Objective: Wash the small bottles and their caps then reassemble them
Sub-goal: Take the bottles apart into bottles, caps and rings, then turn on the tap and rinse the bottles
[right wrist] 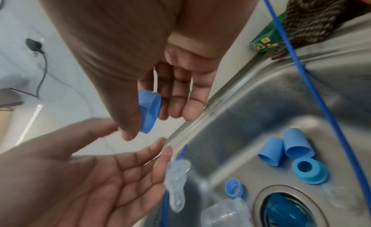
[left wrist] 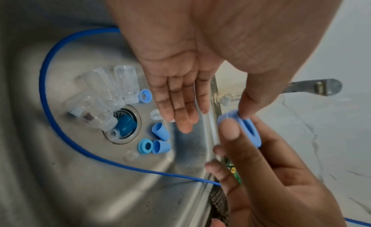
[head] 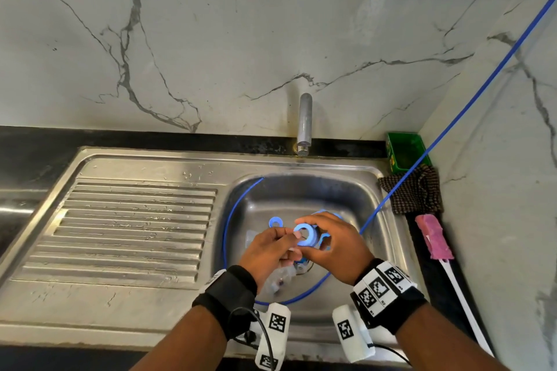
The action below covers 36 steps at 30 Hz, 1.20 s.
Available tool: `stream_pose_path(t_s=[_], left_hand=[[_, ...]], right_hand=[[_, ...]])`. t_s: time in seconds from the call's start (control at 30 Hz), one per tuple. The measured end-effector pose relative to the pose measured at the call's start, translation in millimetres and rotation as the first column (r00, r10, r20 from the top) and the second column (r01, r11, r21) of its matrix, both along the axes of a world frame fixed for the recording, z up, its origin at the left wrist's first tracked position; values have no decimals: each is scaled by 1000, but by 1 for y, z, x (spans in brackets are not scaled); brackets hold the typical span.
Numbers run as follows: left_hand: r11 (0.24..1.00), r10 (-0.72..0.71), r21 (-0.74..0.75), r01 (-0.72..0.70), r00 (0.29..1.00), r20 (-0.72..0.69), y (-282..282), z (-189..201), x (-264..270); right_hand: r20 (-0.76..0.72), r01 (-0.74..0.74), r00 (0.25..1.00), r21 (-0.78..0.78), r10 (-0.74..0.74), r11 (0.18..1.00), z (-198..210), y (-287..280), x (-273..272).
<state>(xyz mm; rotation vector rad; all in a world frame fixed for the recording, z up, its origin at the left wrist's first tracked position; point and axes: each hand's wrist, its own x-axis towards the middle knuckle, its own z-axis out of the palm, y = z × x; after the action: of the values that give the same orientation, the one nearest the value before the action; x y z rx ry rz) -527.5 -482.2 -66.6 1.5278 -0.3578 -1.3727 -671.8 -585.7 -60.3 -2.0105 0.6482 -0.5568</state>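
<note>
ring pinched by right hand, thumb against fingers | left hand fingers straight, thumb tip touching ring | both over sink

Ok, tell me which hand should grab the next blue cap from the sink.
Left, probably. The left hand is open, fingers straight above the blue caps, only its thumb touching the blue ring; the right hand pinches that ring.

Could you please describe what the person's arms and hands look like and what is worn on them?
The left hand and right hand are ungloved, forearms unsleeved. Each wrist wears a black strap with a white block bearing black-and-white square markers. The right strap also carries a white band of three such markers; a thin black cable loops from the left strap.
</note>
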Motion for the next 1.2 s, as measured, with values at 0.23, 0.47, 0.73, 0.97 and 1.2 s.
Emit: stream_pose_path(t_s=[0.23,0.47,0.73,0.97,1.2], left_hand=[[981,-52,193,20,985,164,2,-34,23],[926,-127,370,72,984,128,0,-57,46],[936,-153,343,75,967,206,-19,-67,60],[979,-171,184,90,855,490,-60,-65,83],[976,-184,71,206,605,775,-154,-4,122]], right_hand=[[-375,225,916,195,-139,955,-55,-26,-16],[-718,129,695,163,28,978,-101,-37,0],[-867,-44,455,205,202,978,-130,-50,22],[-825,189,559,218,77,958,-140,-68,17],[-693,329,719,270,-55,905,-126,-83,0]])
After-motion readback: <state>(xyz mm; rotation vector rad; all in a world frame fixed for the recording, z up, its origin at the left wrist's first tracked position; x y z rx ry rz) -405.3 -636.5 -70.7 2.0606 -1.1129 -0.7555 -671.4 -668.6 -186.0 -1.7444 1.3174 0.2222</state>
